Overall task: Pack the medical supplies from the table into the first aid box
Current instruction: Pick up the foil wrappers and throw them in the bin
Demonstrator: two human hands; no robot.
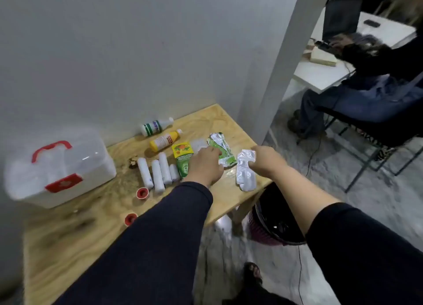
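Right hand (263, 159) pinches the silver foil blister strip (245, 173) beside the closed white first aid box (57, 167); left hand (206, 165) curled over the green sachet (225, 149), grip unclear.

First aid box (60, 167) at your far left on the table (68, 247), bandage rolls (158, 173) mid-table, two bottles (160, 134) behind them, blister packs (245, 172) at your right.

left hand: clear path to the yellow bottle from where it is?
Probably yes. The left hand rests by the green sachets, and the yellow bottle lies just beyond them in the open on the table, nothing covering it.
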